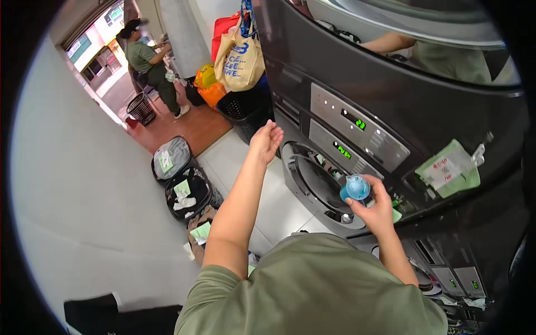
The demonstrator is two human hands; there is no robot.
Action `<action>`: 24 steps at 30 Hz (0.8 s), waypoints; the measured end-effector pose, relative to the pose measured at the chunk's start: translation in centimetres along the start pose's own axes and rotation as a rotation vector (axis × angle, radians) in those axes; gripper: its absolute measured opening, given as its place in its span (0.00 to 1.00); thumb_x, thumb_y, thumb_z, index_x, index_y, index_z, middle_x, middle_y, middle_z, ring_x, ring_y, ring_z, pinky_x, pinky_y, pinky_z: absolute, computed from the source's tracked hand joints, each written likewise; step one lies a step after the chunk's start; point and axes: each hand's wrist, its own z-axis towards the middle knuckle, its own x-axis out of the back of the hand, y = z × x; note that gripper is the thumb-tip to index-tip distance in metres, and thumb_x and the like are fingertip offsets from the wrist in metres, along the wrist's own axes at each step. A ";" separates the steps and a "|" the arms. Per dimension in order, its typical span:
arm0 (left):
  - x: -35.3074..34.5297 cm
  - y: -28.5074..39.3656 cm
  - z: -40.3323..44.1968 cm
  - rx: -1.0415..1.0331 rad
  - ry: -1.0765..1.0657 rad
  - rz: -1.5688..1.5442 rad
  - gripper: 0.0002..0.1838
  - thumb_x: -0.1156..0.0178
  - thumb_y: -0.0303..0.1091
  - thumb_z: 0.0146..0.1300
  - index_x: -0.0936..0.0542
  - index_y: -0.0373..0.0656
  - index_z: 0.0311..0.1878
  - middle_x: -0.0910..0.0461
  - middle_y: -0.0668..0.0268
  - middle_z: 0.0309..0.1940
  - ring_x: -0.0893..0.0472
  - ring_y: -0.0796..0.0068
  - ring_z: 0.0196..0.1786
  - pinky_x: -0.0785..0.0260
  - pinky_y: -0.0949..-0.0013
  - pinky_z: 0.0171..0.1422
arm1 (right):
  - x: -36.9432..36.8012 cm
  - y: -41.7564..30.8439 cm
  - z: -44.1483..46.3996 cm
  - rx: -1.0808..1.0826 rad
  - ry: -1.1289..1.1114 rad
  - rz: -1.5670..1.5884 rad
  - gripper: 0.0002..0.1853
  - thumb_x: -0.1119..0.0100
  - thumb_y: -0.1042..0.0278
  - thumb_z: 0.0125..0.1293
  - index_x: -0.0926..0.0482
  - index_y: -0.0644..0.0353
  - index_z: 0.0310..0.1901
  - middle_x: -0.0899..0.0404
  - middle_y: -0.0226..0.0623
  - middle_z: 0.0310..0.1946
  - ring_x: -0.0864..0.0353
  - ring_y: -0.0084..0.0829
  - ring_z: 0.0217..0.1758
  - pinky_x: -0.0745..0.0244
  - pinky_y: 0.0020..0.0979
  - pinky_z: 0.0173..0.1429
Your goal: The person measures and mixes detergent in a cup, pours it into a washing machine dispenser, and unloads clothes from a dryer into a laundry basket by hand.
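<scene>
My right hand (377, 205) holds a small clear cup of blue liquid (356, 188), thumb on one side and fingers on the other. The cup is in front of the lower machine's round door (315, 181). My left hand (267, 142) reaches forward, empty, its fingers loosely apart, near the edge of the dark machine. Above the cup is a control panel (357, 131) with green displays, one reading 23 and the other PUSH. A green-and-white packet (449, 169) is fixed to the machine's front, right of the panel.
Several laundry baskets (171, 159) with clothes and green slips line the wall at left. A black crate (244, 107) and a cream tote bag (240, 60) stand beyond my left hand. Farther back, a person (151, 64) in green stands near a wicker-like basket (140, 109) by the doorway.
</scene>
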 end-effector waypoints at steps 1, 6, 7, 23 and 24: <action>-0.7 0.6 1.3 0.052 0.049 0.003 0.20 0.40 0.48 0.71 0.24 0.39 0.49 0.22 0.55 0.48 0.21 0.62 0.54 0.26 0.60 0.63 | -0.9 -0.1 1.0 -0.006 0.011 0.031 0.28 0.25 0.68 0.51 0.24 0.62 0.55 0.19 0.37 0.50 0.20 0.30 0.53 0.27 0.32 0.59; -2.2 1.6 8.6 0.201 -0.027 0.084 0.35 0.42 0.59 0.66 0.30 0.33 0.59 0.25 0.50 0.60 0.24 0.55 0.62 0.30 0.58 0.67 | -5.1 -0.7 5.9 0.017 0.034 -0.037 0.29 0.26 0.72 0.50 0.24 0.62 0.55 0.19 0.38 0.50 0.20 0.30 0.53 0.27 0.32 0.60; -1.9 1.6 10.1 0.230 -0.069 0.013 0.35 0.43 0.59 0.67 0.30 0.34 0.60 0.25 0.51 0.60 0.25 0.56 0.63 0.32 0.58 0.68 | -6.0 -1.1 6.8 0.032 0.040 -0.066 0.29 0.25 0.71 0.50 0.24 0.62 0.55 0.19 0.39 0.50 0.20 0.31 0.53 0.26 0.32 0.59; 12.0 6.8 6.0 0.552 -0.584 -0.031 0.21 0.46 0.50 0.73 0.34 0.52 0.62 0.28 0.70 0.60 0.28 0.68 0.64 0.36 0.55 0.70 | -22.7 -3.6 20.0 -0.163 0.428 -0.139 0.28 0.25 0.65 0.53 0.25 0.62 0.54 0.19 0.36 0.46 0.19 0.25 0.47 0.22 0.30 0.52; 12.7 7.5 5.7 0.577 -0.632 -0.019 0.22 0.47 0.50 0.73 0.34 0.52 0.63 0.28 0.70 0.61 0.28 0.67 0.64 0.37 0.55 0.70 | -23.5 -3.7 20.8 -0.199 0.419 -0.121 0.28 0.25 0.64 0.53 0.25 0.61 0.54 0.19 0.36 0.45 0.19 0.25 0.47 0.22 0.30 0.51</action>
